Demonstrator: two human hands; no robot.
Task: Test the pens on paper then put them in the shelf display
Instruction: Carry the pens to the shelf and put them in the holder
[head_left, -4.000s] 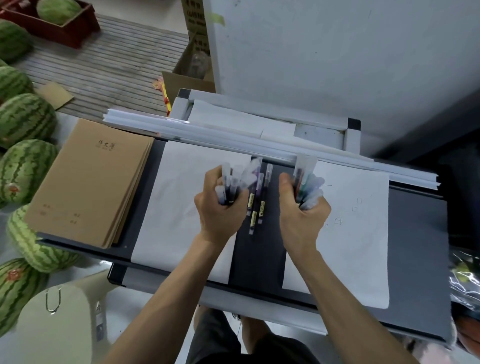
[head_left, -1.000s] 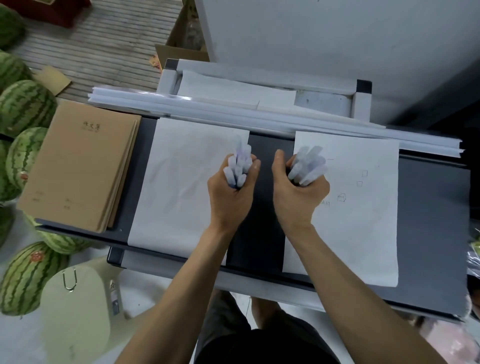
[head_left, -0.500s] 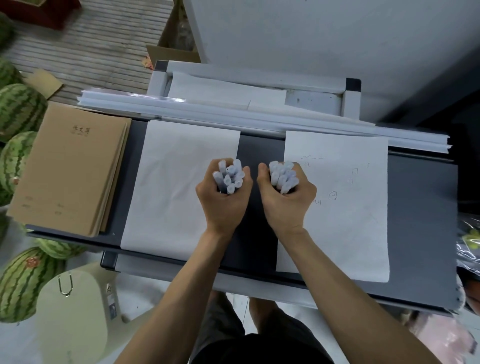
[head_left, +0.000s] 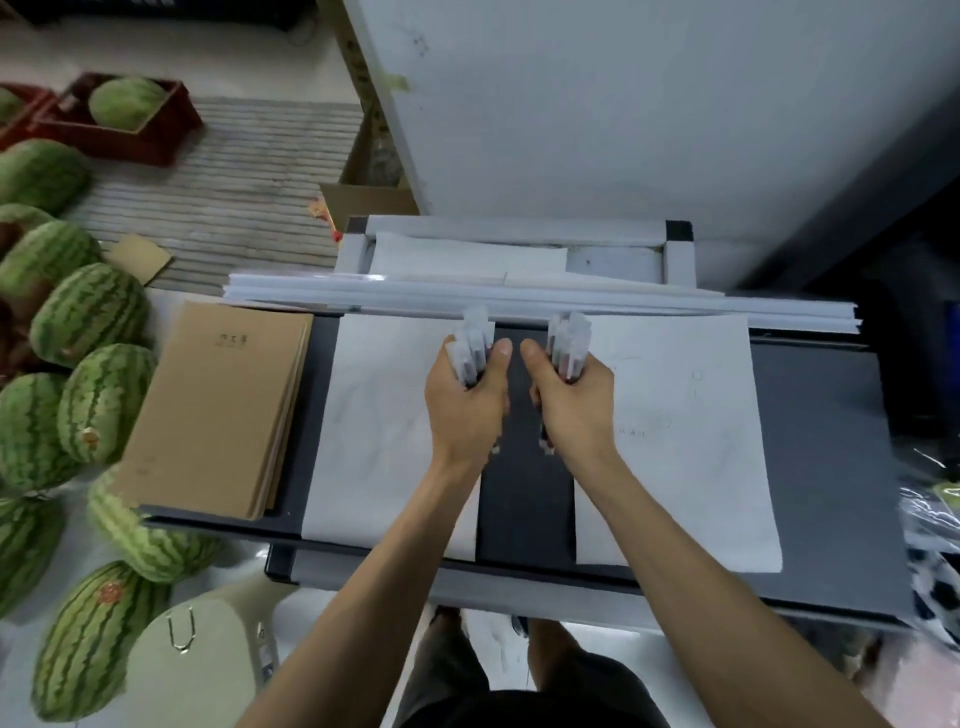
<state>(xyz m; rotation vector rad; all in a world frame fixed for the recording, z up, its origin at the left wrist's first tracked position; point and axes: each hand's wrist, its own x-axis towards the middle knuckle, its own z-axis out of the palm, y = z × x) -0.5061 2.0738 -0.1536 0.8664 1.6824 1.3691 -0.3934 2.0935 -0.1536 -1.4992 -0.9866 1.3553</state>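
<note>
at mid-frame our left hand (head_left: 465, 410) and right hand (head_left: 574, 410) each grip a bundle of pens (head_left: 474, 343), fingers curled round them; pale frosted caps point up-frame, dark barrels below, over the paper sheets (head_left: 691, 441).

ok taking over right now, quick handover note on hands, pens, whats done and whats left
Left hand: grips one bundle of pens.
Right hand: grips a second bundle.
Both are over the dark table strip between the left sheet and the right sheet. No pens lie loose on the table.
Done: the right sheet bears faint test marks. The left sheet looks almost blank.
Left: finish any testing, then put all pens in the shelf display. The display itself is not clear in this view.
</note>
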